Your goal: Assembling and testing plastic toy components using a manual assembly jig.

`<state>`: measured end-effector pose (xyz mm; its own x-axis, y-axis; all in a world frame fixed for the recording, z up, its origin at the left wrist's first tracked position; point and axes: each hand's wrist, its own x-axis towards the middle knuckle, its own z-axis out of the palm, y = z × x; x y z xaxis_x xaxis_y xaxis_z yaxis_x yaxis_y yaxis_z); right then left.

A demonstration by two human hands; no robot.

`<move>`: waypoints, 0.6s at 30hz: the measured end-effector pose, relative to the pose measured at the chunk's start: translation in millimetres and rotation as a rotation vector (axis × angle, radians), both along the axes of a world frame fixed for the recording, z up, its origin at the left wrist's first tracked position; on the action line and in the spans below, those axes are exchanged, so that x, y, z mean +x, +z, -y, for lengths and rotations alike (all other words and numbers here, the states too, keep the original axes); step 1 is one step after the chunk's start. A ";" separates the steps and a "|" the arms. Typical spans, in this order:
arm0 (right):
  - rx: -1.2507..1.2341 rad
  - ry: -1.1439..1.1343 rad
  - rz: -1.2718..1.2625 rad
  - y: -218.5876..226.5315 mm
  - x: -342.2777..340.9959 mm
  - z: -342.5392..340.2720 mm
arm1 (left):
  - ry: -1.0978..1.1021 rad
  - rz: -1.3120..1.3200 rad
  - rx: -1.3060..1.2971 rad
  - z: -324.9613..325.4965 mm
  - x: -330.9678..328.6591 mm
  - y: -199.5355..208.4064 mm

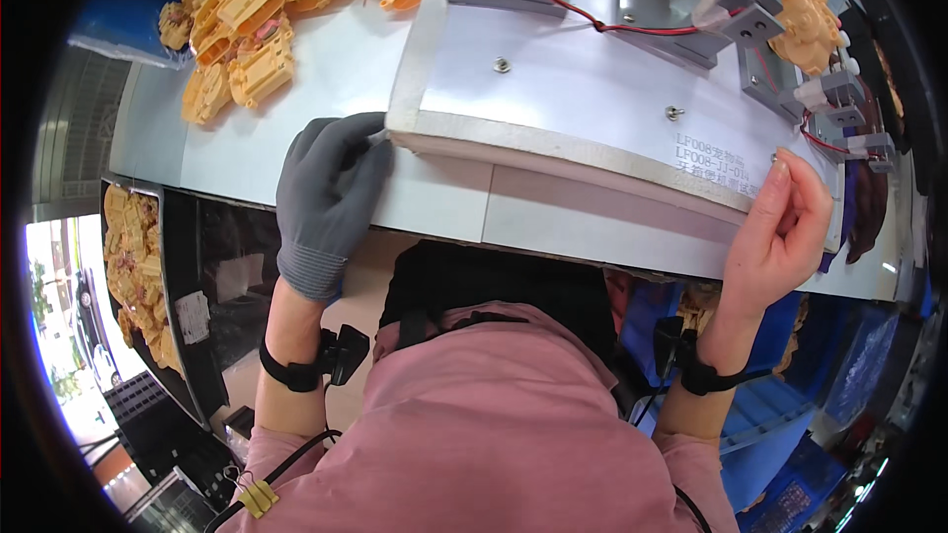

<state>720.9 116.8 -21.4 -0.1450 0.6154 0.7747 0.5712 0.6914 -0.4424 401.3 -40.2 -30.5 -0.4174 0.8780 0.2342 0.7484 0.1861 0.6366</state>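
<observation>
A thick white fixture board (573, 79) lies on the light work table, carrying grey metal blocks and red and black wires. My left hand (331, 188), in a grey knit glove, is closed at the board's near left corner, fingers curled against the edge. My right hand (780, 232) is bare. Its thumb and forefinger pinch together over the board's near right part, on what looks like a small metal toggle switch mostly hidden by the fingertips. Two toggle switches, one at left (502, 65) and one at centre (674, 113), stand on the board. Orange plastic housings (802, 20) sit at the far right blocks.
Several orange plastic housings (262, 69) are heaped on the table (237, 153) at the far left, beside a blue bin (133, 10). More housings (138, 266) fill a container below the table at left. Blue crates (765, 424) stand below at right.
</observation>
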 end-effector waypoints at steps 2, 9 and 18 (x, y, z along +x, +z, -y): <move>-0.009 -0.008 -0.024 -1.6 0.7 -0.8 | 0.020 0.000 0.064 -0.7 -2.0 -4.7; -0.010 -0.066 0.027 -3.9 6.8 0.0 | 0.025 -0.028 0.061 -3.0 4.0 5.6; -0.262 0.058 0.028 43.6 22.0 8.5 | 0.049 0.218 0.020 -2.3 -2.5 5.5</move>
